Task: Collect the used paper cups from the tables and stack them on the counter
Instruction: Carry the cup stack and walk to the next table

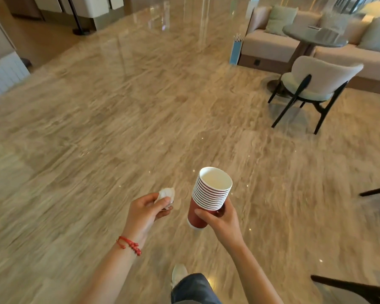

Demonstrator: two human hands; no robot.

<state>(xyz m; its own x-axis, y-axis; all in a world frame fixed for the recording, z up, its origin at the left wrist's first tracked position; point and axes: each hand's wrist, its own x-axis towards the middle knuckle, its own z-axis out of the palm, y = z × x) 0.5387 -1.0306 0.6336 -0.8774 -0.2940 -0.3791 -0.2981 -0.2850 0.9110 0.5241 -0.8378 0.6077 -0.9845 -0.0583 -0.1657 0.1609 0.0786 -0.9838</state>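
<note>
The right hand [219, 218] grips a nested stack of red paper cups [208, 198] low on its side — mouths up, likely for carrying — while the left hand [147, 210] pinches a crumpled tissue [167, 195] above the floor [119, 119].

Hotel-style lounge: polished marble floor [140, 106], sofas [270, 43].

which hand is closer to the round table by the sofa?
Right. The right hand, gripping the cup stack, is below and left of the round table; the left hand, pinching a crumpled tissue, sits farther left.
</note>
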